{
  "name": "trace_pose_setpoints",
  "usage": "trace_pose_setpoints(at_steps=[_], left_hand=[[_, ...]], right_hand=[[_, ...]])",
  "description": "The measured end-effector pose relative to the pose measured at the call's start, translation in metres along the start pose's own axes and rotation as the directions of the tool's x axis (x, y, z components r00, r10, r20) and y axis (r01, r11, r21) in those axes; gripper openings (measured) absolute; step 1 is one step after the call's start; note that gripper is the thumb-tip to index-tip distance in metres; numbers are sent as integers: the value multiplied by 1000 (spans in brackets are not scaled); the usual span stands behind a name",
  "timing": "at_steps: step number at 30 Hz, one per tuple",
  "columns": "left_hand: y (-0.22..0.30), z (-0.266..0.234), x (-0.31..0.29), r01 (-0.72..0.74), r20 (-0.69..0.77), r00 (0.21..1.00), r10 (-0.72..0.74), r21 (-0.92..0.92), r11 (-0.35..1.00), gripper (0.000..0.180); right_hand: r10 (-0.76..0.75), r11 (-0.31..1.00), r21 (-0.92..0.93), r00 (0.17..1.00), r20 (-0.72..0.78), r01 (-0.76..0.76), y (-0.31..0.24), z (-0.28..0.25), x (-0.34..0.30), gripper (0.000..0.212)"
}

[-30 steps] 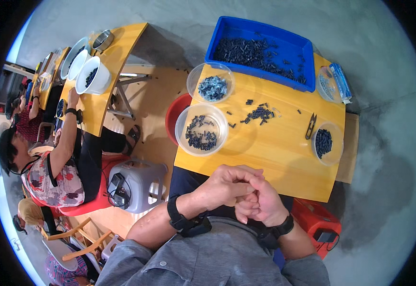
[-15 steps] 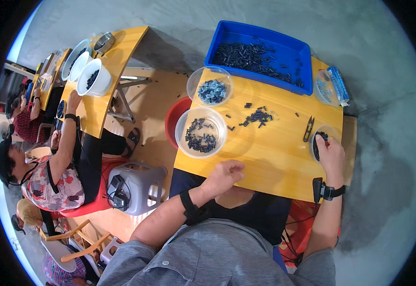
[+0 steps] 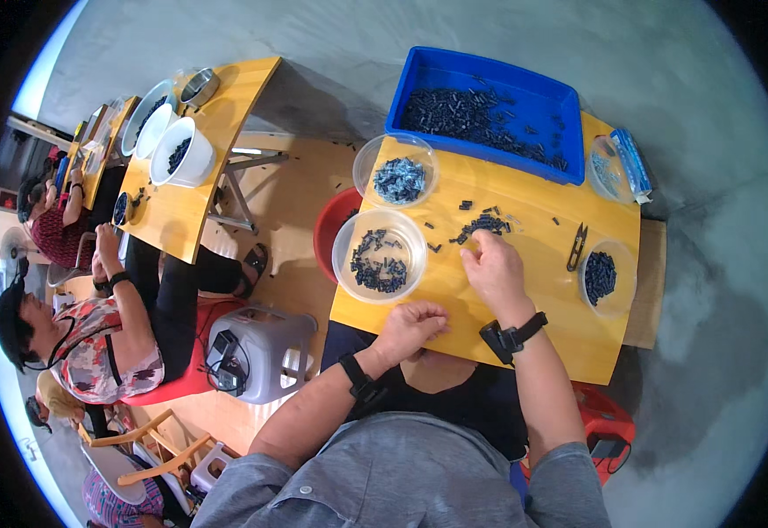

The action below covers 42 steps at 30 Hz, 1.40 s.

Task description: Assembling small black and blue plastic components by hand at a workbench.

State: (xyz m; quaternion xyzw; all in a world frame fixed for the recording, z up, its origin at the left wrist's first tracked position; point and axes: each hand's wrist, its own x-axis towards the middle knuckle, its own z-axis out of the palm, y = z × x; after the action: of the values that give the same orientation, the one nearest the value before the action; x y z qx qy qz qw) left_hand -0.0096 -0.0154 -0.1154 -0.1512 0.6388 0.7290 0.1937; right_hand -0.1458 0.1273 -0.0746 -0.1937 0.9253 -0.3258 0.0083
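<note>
My left hand (image 3: 409, 329) rests at the table's front edge, fingers curled together; whatever they may hold is hidden. Over the middle of the table is my right hand (image 3: 496, 271), fingers bent and closed, with the tips hidden beneath. Just beyond it lies a loose pile of small black cylindrical pieces (image 3: 490, 220). Left of the pile stands a clear round tub (image 3: 341, 275) with more black pieces inside. Behind that, another clear tub (image 3: 362, 164) holds light blue and dark bits. A small clear bowl (image 3: 623, 286) of black pieces sits at the right edge.
A large blue tray (image 3: 538, 91) of black pieces spans the table's back. Black thread snips (image 3: 577, 248) lie beside the small bowl. A clear container (image 3: 604, 180) and a blue box (image 3: 632, 165) stand back right. A red bucket (image 3: 329, 231) is left; a co-worker (image 3: 107, 334) sits beyond.
My right hand has left the small bowl at the right and moved left to the loose pile. My left hand has barely shifted. The co-worker's raised arm has come down from the white tub.
</note>
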Motion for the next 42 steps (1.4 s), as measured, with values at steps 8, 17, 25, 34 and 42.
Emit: trace_pose_setpoints(at_steps=[8,17,25,34,42], left_hand=[[7,2,-1,124,-25,992,-124,-7,992,17],[11,2,-3,106,-15,994,-107,-47,993,19],[25,10,-7,127,-67,988,-140,-165,978,19],[64,25,-13,-82,-98,994,55,-299,951,20],[70,34,-20,-209,-90,978,190,-333,920,21]], right_hand=[[73,994,-85,997,31,-70,-2,13,5,27],[7,997,-71,999,-33,-9,4,14,3,21],[257,726,648,965,54,-230,0,0,-32,13],[213,586,763,960,181,-274,-24,-38,-59,11],[104,592,780,978,178,-205,-18,-42,-72,11]])
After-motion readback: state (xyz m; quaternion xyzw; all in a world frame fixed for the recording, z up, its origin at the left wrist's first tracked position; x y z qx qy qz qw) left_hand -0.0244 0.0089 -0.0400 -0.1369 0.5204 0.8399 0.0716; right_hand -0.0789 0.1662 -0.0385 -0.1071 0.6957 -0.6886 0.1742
